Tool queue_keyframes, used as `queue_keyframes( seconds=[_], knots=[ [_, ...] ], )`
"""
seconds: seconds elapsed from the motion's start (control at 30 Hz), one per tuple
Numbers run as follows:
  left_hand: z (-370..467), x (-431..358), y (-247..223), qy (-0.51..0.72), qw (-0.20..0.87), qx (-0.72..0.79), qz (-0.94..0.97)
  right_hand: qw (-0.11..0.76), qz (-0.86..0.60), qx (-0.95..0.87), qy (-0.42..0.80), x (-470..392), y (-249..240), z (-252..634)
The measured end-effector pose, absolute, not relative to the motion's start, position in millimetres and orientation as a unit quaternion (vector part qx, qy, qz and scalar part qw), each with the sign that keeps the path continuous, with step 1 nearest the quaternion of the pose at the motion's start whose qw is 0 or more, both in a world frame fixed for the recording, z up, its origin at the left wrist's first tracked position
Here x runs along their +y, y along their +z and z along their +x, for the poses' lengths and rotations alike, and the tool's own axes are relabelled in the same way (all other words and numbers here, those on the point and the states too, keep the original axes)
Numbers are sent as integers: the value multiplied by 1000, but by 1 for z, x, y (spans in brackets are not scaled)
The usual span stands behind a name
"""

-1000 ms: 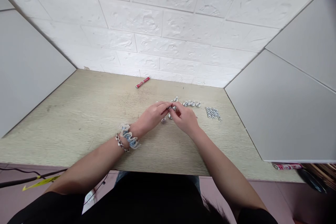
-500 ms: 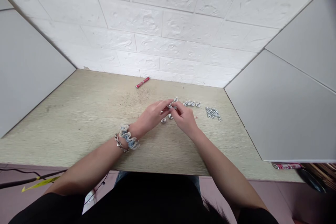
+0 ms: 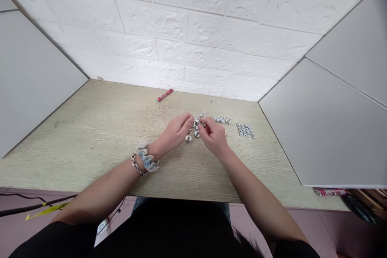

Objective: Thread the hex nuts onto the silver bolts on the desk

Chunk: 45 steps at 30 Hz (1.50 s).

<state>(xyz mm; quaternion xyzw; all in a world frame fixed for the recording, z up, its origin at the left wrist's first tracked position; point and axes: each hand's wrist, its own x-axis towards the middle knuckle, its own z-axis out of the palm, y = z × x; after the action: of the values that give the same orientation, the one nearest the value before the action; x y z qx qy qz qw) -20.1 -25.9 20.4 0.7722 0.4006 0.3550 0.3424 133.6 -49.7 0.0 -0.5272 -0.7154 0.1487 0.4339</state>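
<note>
My right hand [image 3: 214, 135] pinches a small metal bolt [image 3: 202, 124] between thumb and fingers. Just left of it, my left hand [image 3: 175, 131] has its fingers curled together; what they hold, if anything, is too small to tell. Around and between the fingertips lie several bolts with round washers, one of them [image 3: 188, 138] below my left fingertips and another [image 3: 202, 114] behind the hands. To the right stand several more washered bolts [image 3: 222, 119] in a short row. Farther right lies a cluster of small metal nuts [image 3: 244, 130].
A red tube [image 3: 164, 95] lies on the wooden table [image 3: 105, 129] near the white brick wall. Grey panels [image 3: 326, 129] border both sides. A red patterned object [image 3: 330, 192] is at the right front, beside a dark item. Cables hang at the lower left.
My left hand has drawn back slightly to the left, so the fingertips of both hands are now apart and the bolts between them show. My right hand has barely moved.
</note>
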Motion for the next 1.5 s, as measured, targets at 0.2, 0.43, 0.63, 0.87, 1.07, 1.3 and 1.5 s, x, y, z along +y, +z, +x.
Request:
queue_keyframes(
  seconds=[0.2,0.43,0.63,0.87,1.07,1.3,1.5],
  knots=[
    [-17,-25,22,321,378,419,761,391,-492,-775,67,-50,-4,133],
    [-17,-26,24,297,390,419,764,377,-476,-795,14,-49,-6,134],
    [-17,-27,27,290,358,429,777,376,-480,-792,36,-49,-6,135],
    [-17,-24,18,290,277,441,803,382,-502,-764,134,-50,-3,131],
    [-17,-25,19,280,273,430,814,410,-506,-731,202,-51,-3,127],
    [-17,-24,20,272,263,433,818,442,-499,-701,254,-49,-5,125],
    [-17,-25,20,256,252,425,831,459,-505,-668,296,-49,-6,122]
  ],
)
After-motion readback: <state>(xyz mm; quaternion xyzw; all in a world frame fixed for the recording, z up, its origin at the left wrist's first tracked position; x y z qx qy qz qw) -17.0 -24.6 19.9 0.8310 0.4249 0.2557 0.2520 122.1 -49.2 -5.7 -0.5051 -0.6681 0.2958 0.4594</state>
